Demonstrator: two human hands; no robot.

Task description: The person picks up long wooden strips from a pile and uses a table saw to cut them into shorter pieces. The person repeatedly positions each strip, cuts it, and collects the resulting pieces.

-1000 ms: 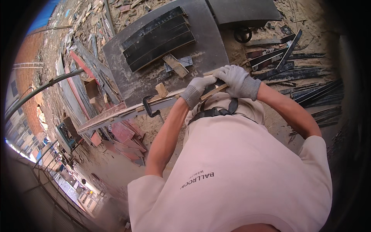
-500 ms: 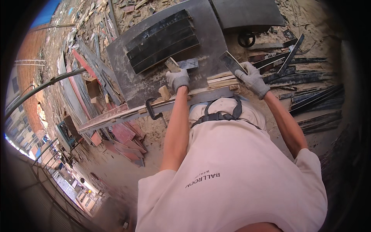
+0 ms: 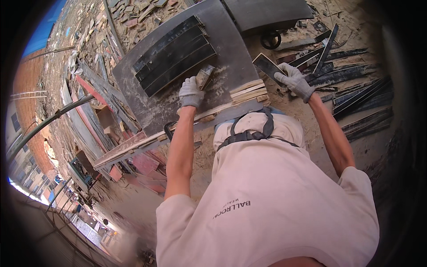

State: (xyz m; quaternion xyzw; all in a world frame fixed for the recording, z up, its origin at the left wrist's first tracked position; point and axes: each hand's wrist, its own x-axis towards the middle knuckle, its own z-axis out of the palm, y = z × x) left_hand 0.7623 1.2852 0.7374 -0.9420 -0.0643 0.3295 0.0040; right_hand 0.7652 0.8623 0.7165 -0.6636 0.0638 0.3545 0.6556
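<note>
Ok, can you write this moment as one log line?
Left hand: at small block, grip unclear | right hand: holding dark board | pale strips: stacked at edge of dark table

dusty brown floor (image 3: 202, 165), scrap (image 3: 131, 20) strewn beyond a dark grey table (image 3: 231, 53), brick wall (image 3: 31, 84) at far left, blue patch (image 3: 42, 31) above it, curved pole (image 3: 58, 115), bright daylight (image 3: 26, 189) at lower left over a shadowed corner

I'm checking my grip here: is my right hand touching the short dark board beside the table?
Touching. The head view shows the right hand closed over one end of the short dark board, the rest sticking out.
</note>
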